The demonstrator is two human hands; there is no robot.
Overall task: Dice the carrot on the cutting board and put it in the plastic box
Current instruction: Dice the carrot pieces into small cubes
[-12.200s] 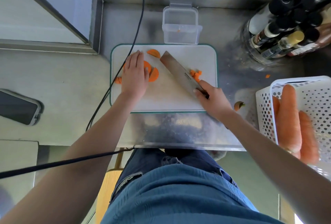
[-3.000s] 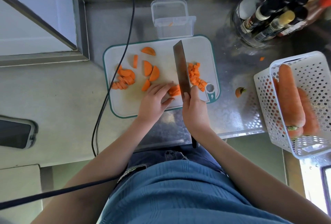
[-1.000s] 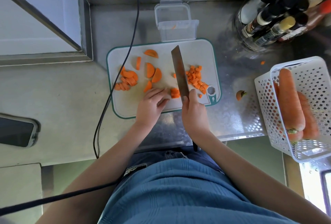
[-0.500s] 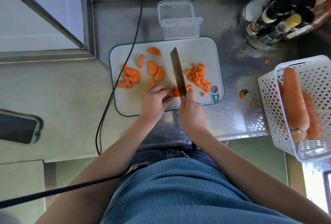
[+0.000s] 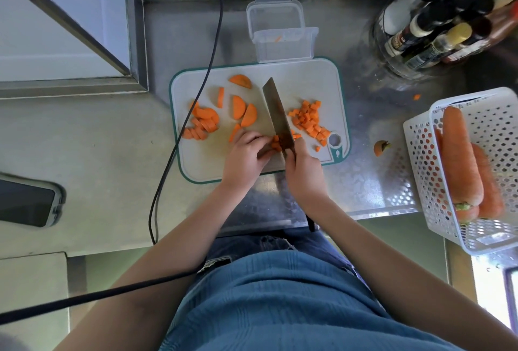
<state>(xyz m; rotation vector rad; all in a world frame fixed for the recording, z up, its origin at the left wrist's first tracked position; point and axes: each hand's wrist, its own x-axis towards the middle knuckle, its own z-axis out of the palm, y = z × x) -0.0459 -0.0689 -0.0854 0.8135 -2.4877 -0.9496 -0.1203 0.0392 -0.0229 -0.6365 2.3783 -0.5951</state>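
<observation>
A white cutting board with a teal rim carries half-round carrot slices on its left and a heap of diced carrot on its right. My right hand grips the knife, whose blade lies across the board's middle. With curled fingers my left hand holds a small stack of carrot strips against the blade. The clear plastic box stands open just behind the board, with one carrot bit inside.
A white perforated basket with whole carrots stands at the right. Bottles cluster at the back right. A carrot top lies right of the board. A black cable crosses the board's left edge. A phone rests far left.
The stack of strips under my left hand has become shorter and the heap of dice right of the blade has grown. My left hand has crept toward the knife.
</observation>
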